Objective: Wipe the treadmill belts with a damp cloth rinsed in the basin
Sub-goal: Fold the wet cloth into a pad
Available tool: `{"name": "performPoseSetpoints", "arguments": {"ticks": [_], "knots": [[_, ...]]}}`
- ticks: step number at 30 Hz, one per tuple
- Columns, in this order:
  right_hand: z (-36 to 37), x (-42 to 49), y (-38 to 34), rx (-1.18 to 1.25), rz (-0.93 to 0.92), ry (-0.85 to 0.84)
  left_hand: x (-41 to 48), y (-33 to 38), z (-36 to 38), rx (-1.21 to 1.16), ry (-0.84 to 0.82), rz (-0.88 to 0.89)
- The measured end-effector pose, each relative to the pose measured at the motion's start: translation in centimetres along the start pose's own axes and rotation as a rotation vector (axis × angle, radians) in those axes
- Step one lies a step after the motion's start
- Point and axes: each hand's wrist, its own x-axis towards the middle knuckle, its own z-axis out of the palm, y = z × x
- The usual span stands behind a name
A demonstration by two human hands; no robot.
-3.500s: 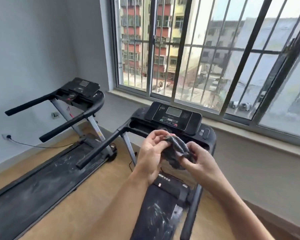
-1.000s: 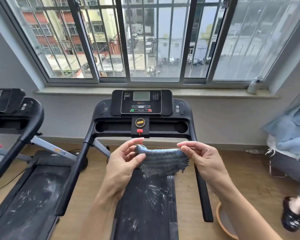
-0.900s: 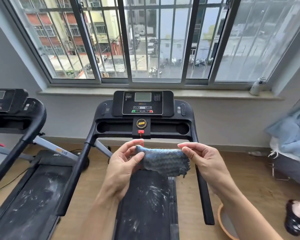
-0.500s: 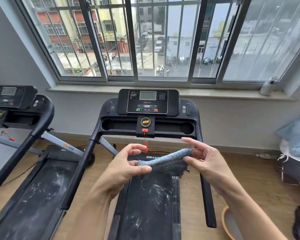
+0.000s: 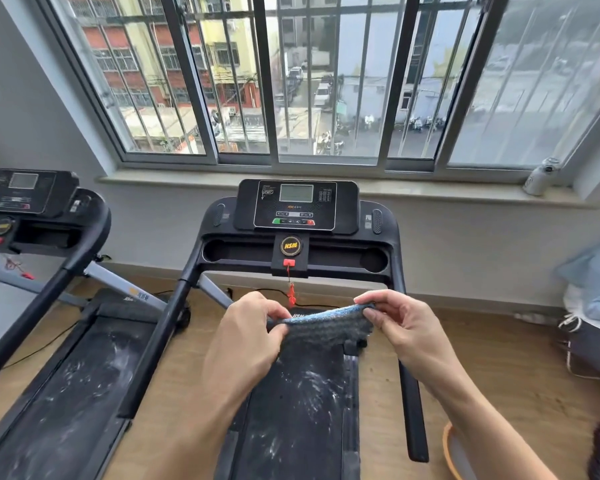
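The left hand (image 5: 246, 337) pinched the cloth (image 5: 323, 327) at its nine o'clock end, fingers curled partly out of sight. The right hand (image 5: 406, 327) nipped the three o'clock end, so the cloth hung stretched between them above the dusty belt (image 5: 298, 403). At five o'clock only an orange sliver of the basin (image 5: 449, 448) showed, cut off by frame and forearm, and the second belt (image 5: 66, 386) lay at eight o'clock, cropped.

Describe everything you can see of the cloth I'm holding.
The cloth is a dark grey-blue rag with a coarse, knitted-looking texture and a lighter blue top edge. It hangs stretched between both hands, above the front of the dusty treadmill belt, apart from it. The left hand pinches its left end, the right hand its right end. Dampness cannot be told.
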Motion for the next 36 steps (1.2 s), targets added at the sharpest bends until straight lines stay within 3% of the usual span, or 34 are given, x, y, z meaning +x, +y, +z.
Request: {"name": "performPoseSetpoints", "arguments": {"ticks": [3, 9, 14, 17, 20, 23, 27, 32, 34, 36], "knots": [[-0.3, -0.4, -0.5, 0.048, -0.023, 0.018, 0.3, 0.2, -0.5, -0.019, -0.027, 0.054], [-0.9, -1.1, -2.9, 0.239, -0.087, 0.054, 0.1, 1.0, -2.2, -1.013, -0.351, -0.029], [1.0, -0.5, -1.8, 0.398, 0.051, 0.076, -0.4, 2.7, 0.0, -1.375, -0.391, -0.202], [2.7, 0.0, 0.0, 0.337, 0.104, 0.202, -0.6, 3.2, 1.5, -1.341, -0.317, -0.325], [3.0, 0.1, 0.1, 0.083, 0.006, 0.297, -0.6, 2.3, 3.4, -1.078, -0.118, -0.332], [2.6, -0.1, -0.3, -0.125, -0.125, 0.250, -0.7, 1.1, 5.0, -0.877, 0.074, -0.289], [2.1, 0.5, 0.7, -0.287, -0.151, 0.207, -1.5, 1.6, 5.9, -0.640, 0.251, -0.184], [2.2, 0.2, 1.3, -0.236, -0.128, 0.238, -1.6, 1.6, 6.2, -0.486, 0.304, -0.037], [2.4, -0.2, 1.0, -0.185, -0.127, 0.234, -1.4, 0.8, 6.5, -0.443, 0.288, -0.123], [2.5, -0.5, 0.4, -0.177, -0.137, 0.214, -1.4, 0.0, 7.3, -0.632, 0.213, -0.267]]}}
